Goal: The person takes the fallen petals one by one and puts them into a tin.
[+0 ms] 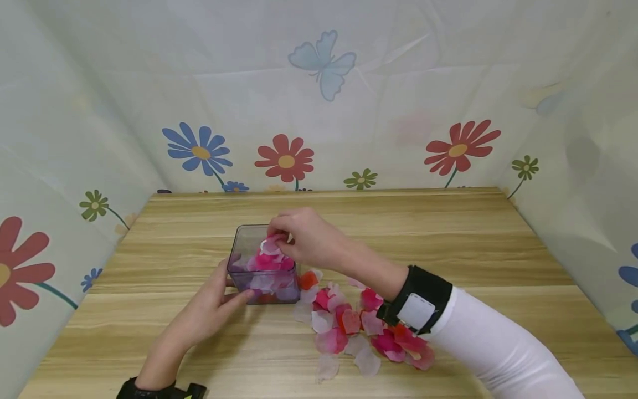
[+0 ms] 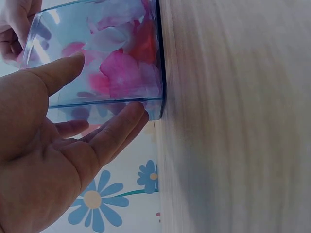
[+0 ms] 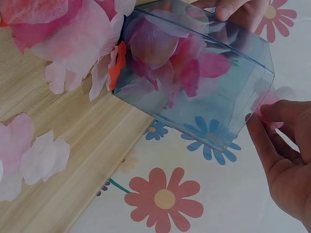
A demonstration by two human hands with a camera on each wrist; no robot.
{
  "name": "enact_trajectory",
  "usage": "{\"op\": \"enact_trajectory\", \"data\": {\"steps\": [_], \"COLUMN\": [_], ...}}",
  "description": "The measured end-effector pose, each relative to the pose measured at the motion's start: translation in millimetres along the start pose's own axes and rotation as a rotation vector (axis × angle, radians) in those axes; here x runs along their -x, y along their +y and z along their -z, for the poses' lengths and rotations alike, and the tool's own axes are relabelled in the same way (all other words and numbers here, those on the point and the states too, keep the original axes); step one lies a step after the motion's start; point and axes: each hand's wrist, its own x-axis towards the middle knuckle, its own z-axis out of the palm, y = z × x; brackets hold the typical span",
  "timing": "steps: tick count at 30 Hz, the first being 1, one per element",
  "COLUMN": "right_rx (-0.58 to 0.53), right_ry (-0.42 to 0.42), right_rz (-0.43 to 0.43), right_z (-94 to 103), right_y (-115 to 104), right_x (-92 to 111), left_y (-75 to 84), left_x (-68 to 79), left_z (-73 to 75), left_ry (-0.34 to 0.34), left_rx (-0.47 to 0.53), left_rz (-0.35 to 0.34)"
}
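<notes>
A clear plastic box (image 1: 239, 246) stands on the table, partly filled with pink, white and red artificial petals (image 1: 271, 261). My left hand (image 1: 211, 305) holds the box at its near left corner. In the left wrist view, that hand's thumb (image 2: 63, 73) lies on one wall and its fingers (image 2: 121, 128) on the adjoining one. Over the open top, my right hand (image 1: 309, 235) pinches pink petals (image 1: 272, 244) between thumb and fingertips. The right wrist view shows the pinched petals (image 3: 269, 114) close beside the box's rim.
Loose petals (image 1: 349, 321) in pink, red and white lie scattered on the wooden table (image 1: 448, 233), right of the box and partly under my right forearm. A flower-printed cloth (image 1: 379, 111) hangs behind the table and along both sides.
</notes>
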Motion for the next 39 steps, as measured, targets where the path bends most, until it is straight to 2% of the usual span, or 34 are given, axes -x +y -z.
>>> {"op": "enact_trajectory", "data": {"steps": [11, 17, 22, 31, 35, 39], "right_rx": [-0.007, 0.083, 0.118, 0.177, 0.177, 0.170], "right_ry": [-0.026, 0.013, 0.007, -0.128, -0.231, -0.338], "right_rz": [-0.013, -0.019, -0.089, -0.302, -0.403, -0.467], "right_z": [3.3, 9.7, 16.8, 21.9, 21.9, 21.1], "right_y": [1, 7, 14, 32, 40, 48], "right_x": [0, 3, 8, 24, 34, 43], "left_y": [3.9, 2.8, 1.1, 4.0, 3.4, 3.0], "left_x": [0.1, -0.6, -0.3, 0.5, 0.3, 0.7], "left_z": [0.6, 0.7, 0.8, 0.6, 0.1, 0.2], "left_ry": [0.011, 0.007, 0.005, 0.008, 0.010, 0.010], "left_rx": [-0.012, -0.012, -0.028, -0.038, -0.042, -0.042], "left_rz": [-0.016, -0.029, -0.008, -0.003, -0.005, -0.005]}}
